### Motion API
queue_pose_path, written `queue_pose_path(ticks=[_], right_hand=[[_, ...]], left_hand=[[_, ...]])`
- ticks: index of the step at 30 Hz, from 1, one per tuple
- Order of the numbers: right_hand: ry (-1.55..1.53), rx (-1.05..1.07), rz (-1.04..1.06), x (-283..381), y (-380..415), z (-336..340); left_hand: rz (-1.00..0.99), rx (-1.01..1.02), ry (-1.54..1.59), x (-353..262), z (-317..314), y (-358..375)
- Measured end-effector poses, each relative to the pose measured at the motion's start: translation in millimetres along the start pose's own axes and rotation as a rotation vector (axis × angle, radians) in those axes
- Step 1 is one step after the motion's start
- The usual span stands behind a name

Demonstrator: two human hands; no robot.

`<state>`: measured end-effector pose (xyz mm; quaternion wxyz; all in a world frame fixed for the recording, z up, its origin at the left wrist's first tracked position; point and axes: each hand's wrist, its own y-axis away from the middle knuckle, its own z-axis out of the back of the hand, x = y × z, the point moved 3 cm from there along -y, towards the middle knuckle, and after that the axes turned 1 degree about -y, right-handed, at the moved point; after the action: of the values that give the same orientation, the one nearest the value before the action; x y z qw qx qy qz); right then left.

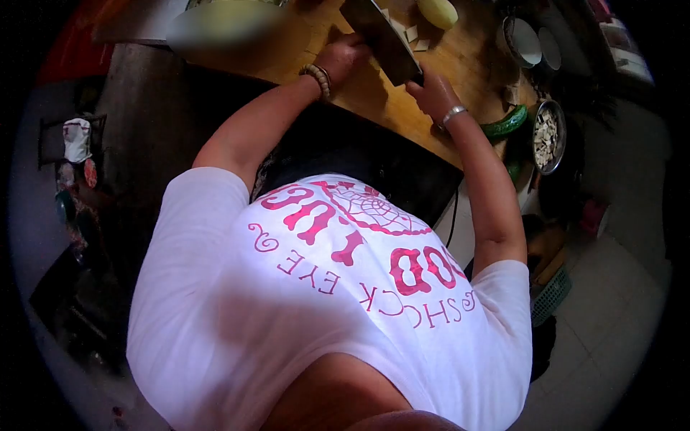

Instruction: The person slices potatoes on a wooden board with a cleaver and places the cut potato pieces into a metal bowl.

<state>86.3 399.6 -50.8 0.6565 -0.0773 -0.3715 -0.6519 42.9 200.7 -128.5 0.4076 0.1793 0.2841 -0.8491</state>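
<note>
My right hand (435, 96) is wrapped round the handle end of a broad cleaver (381, 40), with a silver bracelet on that wrist. The cleaver's dark blade slants up and left over the wooden board (460, 65). My left hand (346, 55) is at the blade's left side, fingers bent together; whatever they press on is hidden. Beyond the blade lie a few pale cut pieces (421, 45). A whole pale yellow vegetable (438, 12), perhaps a peeled potato, rests at the top edge.
Right of the board is a green cucumber (505, 123), next to a metal bowl (561, 147) of chopped pale pieces. White bowls (528, 49) stand farther back. A blurred pale rounded shape (226, 30) covers the board's left part. A green basket (551, 296) is low on the right.
</note>
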Motion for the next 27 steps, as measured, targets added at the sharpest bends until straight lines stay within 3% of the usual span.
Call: queue_pose_path(ticks=[2,4,8,10,13,16,27], right_hand=[[-0.021,-0.016,0.007,3,-4,-1],[-0.165,0.084,-0.193,8,3,3],[-0.151,0.029,-0.057,-2,2,11],[0.061,-0.055,0.028,7,13,19],[-0.02,-0.052,0.061,3,12,20],[-0.149,0.006,-0.048,1,14,17],[-0.251,0.036,-0.056,5,15,26]], left_hand=[[0.011,-0.009,0.017,-2,7,-5],[0.014,0.056,-0.019,-6,13,-3],[0.016,0.041,-0.025,-2,10,-6],[-0.015,-0.036,-0.045,-5,8,-3],[-0.113,-0.036,-0.11,7,-3,-3],[0.049,0.033,-0.027,0,5,-2],[-0.018,-0.001,0.015,12,-5,-1]])
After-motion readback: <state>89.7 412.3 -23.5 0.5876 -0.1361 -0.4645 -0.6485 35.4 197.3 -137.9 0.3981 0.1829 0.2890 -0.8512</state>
